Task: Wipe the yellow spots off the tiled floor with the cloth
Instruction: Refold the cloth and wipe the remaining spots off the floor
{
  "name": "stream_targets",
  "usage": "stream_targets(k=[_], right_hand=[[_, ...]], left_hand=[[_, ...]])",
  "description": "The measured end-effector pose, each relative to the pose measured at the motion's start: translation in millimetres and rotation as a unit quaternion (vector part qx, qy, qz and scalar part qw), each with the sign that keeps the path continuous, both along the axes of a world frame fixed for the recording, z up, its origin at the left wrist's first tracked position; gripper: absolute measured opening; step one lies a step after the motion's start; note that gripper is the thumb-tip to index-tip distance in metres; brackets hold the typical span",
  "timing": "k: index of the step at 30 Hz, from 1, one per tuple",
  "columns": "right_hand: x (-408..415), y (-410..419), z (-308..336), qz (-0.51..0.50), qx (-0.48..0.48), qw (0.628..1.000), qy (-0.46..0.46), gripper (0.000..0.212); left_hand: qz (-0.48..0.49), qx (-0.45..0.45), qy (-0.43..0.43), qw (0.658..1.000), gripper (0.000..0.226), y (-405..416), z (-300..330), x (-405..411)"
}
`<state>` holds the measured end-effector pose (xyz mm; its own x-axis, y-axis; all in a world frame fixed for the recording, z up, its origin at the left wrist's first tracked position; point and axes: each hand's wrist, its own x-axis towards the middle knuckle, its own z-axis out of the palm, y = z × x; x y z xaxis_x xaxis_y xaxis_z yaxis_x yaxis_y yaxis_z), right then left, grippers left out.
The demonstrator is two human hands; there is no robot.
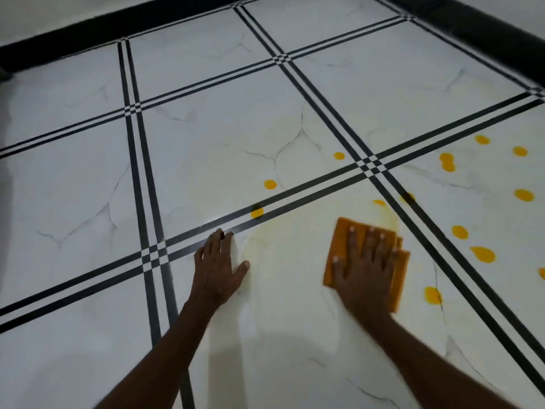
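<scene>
The right hand (364, 261) is laid flat on the orange cloth (342, 234), fingers straight and spread, pointing toward the far side; the cloth is pressed to the floor rather than gripped. The cloth is folded (layered edges are seen at its right side), and its long axis runs from near to far, tilted slightly to the left at the far end. It lies on the near-centre tile, just left of the double black line that runs diagonally to the right.

The left hand (219, 267) is planted palm-down on the tiled floor (88, 187) well left of the cloth, nothing held, fingers straight and together, thumb spread to the right, fingertips touching the black grout band. Both forearms are stretched out from the near edge.

Between the two hands a pale yellow smear (283, 240) is seen on the tile. About fourteen yellow spots (460, 232) can be counted, most to the right of the cloth, three beyond it to the left; one at the right edge is cut off.

One cloth and two hands are visible. A black skirting (118, 22) borders the far side.
</scene>
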<state>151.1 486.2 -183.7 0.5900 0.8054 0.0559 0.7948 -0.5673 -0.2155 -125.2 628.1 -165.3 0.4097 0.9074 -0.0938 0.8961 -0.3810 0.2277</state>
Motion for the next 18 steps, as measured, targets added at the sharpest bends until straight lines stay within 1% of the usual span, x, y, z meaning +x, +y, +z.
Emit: stream_targets(k=[1, 3, 4, 5, 6, 7, 9, 11, 12, 13, 14, 16, 17, 18], right_hand=[[-27, -11, 0, 0.036, 0.005, 0.999, 0.007, 0.079], [-62, -6, -4, 0.187, -0.013, 0.982, 0.016, 0.080], [-60, 13, -4, 0.256, -0.016, 0.966, 0.010, 0.080], [-46, 37, -5, 0.288, -0.014, 0.957, -0.002, 0.079], [-24, 54, -6, 0.274, -0.025, 0.962, -0.003, 0.077], [2, 66, -5, 0.220, -0.030, 0.975, -0.010, 0.076], [49, 59, -4, 0.066, -0.037, 0.997, -0.001, 0.076], [44, 28, -4, -0.029, -0.017, 0.999, -0.007, 0.077], [23, 12, 0, -0.034, -0.014, 0.999, -0.010, 0.078], [-5, 1, 2, -0.003, -0.012, 1.000, -0.006, 0.079], [-28, -2, 1, 0.066, -0.015, 0.998, 0.015, 0.080], [-43, 17, -7, 0.237, -0.022, 0.971, 0.013, 0.080], [-33, 36, -9, 0.276, -0.019, 0.961, -0.001, 0.079], [-18, 53, -10, 0.267, -0.024, 0.963, -0.007, 0.079]], left_hand=[[0.003, -0.012, 0.001, 1.000, 0.086, 1, 0, 2], [0.007, -0.025, -0.003, 1.000, 0.090, 1, -3, 1], [0.003, -0.024, -0.002, 1.000, 0.090, 1, -4, -2], [-0.006, -0.021, 0.002, 1.000, 0.090, 3, -4, -6], [-0.017, -0.018, 0.004, 1.000, 0.090, 3, -7, -8], [-0.022, -0.014, 0.007, 1.000, 0.089, 5, -6, -11], [-0.020, -0.002, 0.009, 1.000, 0.088, 5, -7, -8], [-0.011, 0.013, 0.008, 1.000, 0.089, 5, -4, -3], [-0.013, 0.019, 0.007, 1.000, 0.088, 6, -1, 0], [-0.020, 0.024, 0.007, 0.999, 0.088, 9, 2, 3], [-0.026, 0.033, 0.008, 0.999, 0.088, 15, 4, 3], [-0.023, 0.045, 0.013, 0.999, 0.094, 33, 5, 0], [-0.014, 0.038, 0.024, 0.999, 0.099, 43, 4, -2], [-0.008, 0.024, 0.040, 0.999, 0.105, 52, -2, -4]])
